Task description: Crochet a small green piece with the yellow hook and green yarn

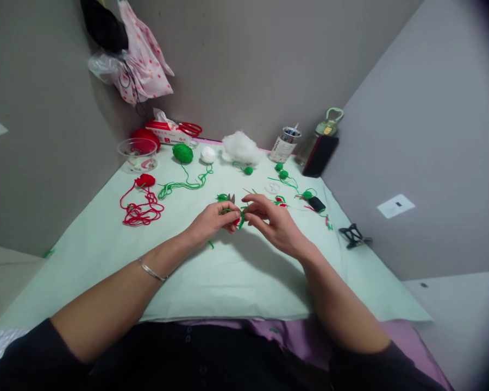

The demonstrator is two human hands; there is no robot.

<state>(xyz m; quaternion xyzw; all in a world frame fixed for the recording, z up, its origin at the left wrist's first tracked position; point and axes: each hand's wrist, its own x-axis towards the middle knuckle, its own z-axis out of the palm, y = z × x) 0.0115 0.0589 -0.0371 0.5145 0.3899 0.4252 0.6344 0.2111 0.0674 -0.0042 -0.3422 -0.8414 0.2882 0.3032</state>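
Note:
Near the middle of the table, my left hand (215, 220) pinches a small crocheted piece (240, 221) in red, white and green. My right hand (271, 220) is at the piece's right side, with thumb and index finger curved close to its top edge; whether they pinch a strand or a tool is too small to tell. Just beyond my left fingers the blades of small scissors (231, 199) show, beside a bit of green yarn (222, 197). Another red and green crocheted piece (281, 201) lies behind my right hand.
Red yarn (142, 212) lies tangled at left. Behind are a plastic tub (137, 157), green ball (182, 153), white ball (207, 155), stuffing (240, 148) and pen can (284, 145). A phone (320, 156), bottle (328, 126), black thread (317, 204) and black clip (353, 237) are at right.

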